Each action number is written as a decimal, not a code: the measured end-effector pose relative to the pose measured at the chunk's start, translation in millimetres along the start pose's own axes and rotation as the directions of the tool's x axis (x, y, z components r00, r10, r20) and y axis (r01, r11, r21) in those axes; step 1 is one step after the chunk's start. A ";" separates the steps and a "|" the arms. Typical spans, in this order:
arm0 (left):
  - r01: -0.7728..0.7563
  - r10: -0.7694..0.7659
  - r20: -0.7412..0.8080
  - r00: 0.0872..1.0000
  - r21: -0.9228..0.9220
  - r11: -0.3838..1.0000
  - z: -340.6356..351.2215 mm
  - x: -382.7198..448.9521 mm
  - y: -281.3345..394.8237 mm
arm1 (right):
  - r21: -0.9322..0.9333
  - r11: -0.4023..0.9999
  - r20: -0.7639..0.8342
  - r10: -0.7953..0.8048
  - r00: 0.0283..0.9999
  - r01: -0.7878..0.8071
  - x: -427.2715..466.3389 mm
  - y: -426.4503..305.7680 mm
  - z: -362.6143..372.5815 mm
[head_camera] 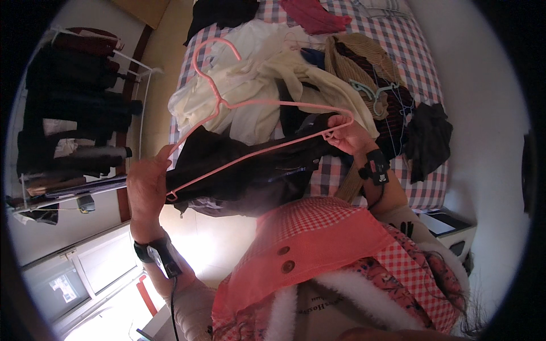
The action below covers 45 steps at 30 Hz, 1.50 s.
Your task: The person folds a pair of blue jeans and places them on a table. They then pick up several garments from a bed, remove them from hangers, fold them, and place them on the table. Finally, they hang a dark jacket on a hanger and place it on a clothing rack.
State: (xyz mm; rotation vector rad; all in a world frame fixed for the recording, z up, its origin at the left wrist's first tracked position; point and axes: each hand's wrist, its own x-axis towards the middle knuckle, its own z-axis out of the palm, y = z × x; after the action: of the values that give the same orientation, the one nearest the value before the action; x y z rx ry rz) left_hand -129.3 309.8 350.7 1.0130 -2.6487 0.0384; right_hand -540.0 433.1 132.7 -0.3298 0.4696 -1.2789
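A pink clothes hanger (219,101) is held up in front of me, its hook pointing away toward the bed. My left hand (147,185) grips its left end together with an edge of a black garment (251,181). At the other end, my right hand (352,135) pinches the hanger's corner and the garment's upper edge. The black cloth lies along the hanger's lower bar and hangs below it, with small metal fittings showing. Part of the left fingers is hidden behind the hand.
Beyond my hands, a bed with a checked sheet (428,194) holds cream and white garments (251,81), a brown knit (362,51), light-green hangers (375,91), a dark cloth (428,140) and a red garment (315,17). A white clothes rack (140,115) with dark clothes stands left.
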 end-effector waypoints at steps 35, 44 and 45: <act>0.148 -0.179 -0.224 0.958 -0.148 0.978 52.7 8.0 24.5 | -0.946 0.311 0.057 -0.113 0.992 0.089 13.3 -55.3 114.4; 0.596 -0.724 -0.338 0.601 -0.414 0.688 141.1 -46.2 28.5 | -0.958 0.285 -0.019 -0.168 0.986 0.030 16.4 -43.3 137.1; 0.665 -0.794 -0.277 0.541 -0.438 0.605 146.1 -50.2 28.9 | -0.966 0.252 0.007 -0.190 0.982 0.056 14.7 -42.7 140.6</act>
State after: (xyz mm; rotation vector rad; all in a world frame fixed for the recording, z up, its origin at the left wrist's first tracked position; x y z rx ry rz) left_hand -152.5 344.7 199.2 1.6958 -1.5647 -0.2590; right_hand -501.0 404.6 272.2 -1.4011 1.3776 -0.9908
